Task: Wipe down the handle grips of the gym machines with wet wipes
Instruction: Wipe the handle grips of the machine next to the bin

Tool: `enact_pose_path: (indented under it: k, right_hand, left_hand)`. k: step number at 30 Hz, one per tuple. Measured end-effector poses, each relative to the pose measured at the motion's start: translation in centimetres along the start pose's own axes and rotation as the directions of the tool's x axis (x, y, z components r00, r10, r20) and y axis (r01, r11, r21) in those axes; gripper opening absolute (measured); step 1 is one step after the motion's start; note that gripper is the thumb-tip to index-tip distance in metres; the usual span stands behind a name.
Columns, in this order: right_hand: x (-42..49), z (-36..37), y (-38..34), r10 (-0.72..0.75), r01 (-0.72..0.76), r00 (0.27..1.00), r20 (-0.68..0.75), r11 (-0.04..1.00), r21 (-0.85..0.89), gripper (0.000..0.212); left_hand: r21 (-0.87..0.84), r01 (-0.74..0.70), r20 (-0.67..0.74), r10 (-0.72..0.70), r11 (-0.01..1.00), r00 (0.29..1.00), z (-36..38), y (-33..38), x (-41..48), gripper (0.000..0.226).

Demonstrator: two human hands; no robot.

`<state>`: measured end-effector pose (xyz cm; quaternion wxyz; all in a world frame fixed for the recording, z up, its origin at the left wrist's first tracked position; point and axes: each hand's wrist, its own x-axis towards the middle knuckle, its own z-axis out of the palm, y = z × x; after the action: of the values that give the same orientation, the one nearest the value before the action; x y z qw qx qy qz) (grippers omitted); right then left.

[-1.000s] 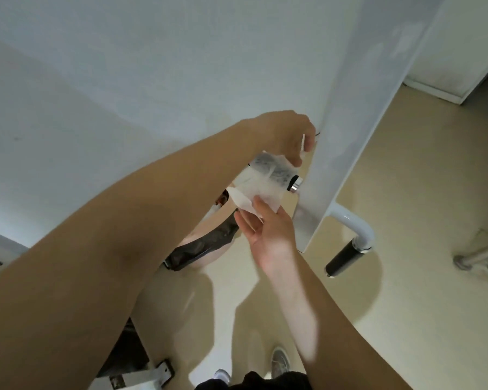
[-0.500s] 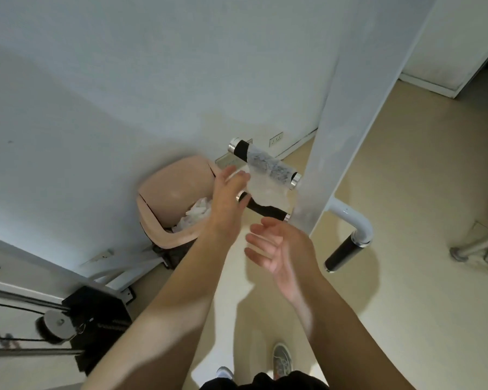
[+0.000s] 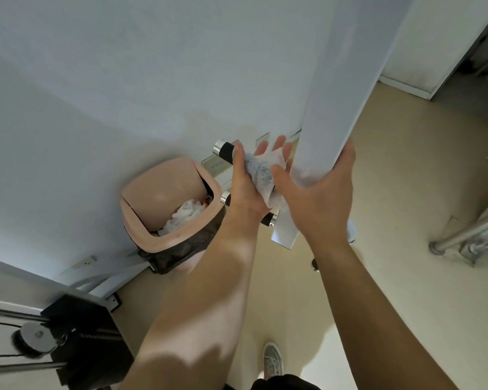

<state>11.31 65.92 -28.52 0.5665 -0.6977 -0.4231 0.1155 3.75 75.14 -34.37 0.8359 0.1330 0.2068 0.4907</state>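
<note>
While my right grip [image 3: 319,198] is clasping the post [image 3: 330,80] for steadiness, my left grip [image 3: 246,189] is wrapping the wipe [image 3: 262,170] round the upper handle [image 3: 226,151], frame centre, presumably to scrub it all round.

A white wall [image 3: 124,80] is seen above a pale yellow floor [image 3: 406,263]. A pink bin [image 3: 164,244] with a black bag [image 3: 178,257] is set by it.

One head-worn wide-angle camera looks forward and steeply down along both forearms. The left hand [image 3: 245,192] and right hand [image 3: 319,201] sit close, mid-frame; floor [image 3: 406,277] and wall [image 3: 124,80] fill the rest.
</note>
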Motion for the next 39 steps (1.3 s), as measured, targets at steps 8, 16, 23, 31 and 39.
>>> enact_pose_path:
  k: [8,16,23,31,39]
  right_hand:
    - [0.8,0.8,2.4,0.037,-0.037,0.999,-0.012,0.995,-0.093,0.054]
    - [1.3,1.5,2.8,0.042,-0.050,0.997,-0.069,0.991,-0.124,0.054]
    - [1.9,1.1,3.1,0.025,-0.028,0.999,-0.025,0.991,-0.129,0.054]
    - [1.5,1.5,3.1,0.013,-0.020,0.998,-0.057,0.992,-0.126,0.055]
    - [2.3,1.6,3.3,0.028,-0.034,0.998,-0.057,0.993,-0.115,0.055]
  left_hand:
    - [-0.105,-0.086,-0.273,0.055,0.991,0.960,2.3,2.2,0.6,0.034]
    - [-0.101,-0.111,-0.257,0.082,0.989,0.963,2.6,0.7,0.7,0.036]
    - [-0.003,-0.094,-0.296,0.089,0.996,0.951,2.9,0.1,1.3,0.037]
    - [-0.033,-0.224,-0.401,0.192,0.974,0.896,2.5,5.0,2.4,0.044]
    - [-0.047,-0.084,-0.063,0.081,0.995,0.995,-0.4,0.3,-0.1,0.049]
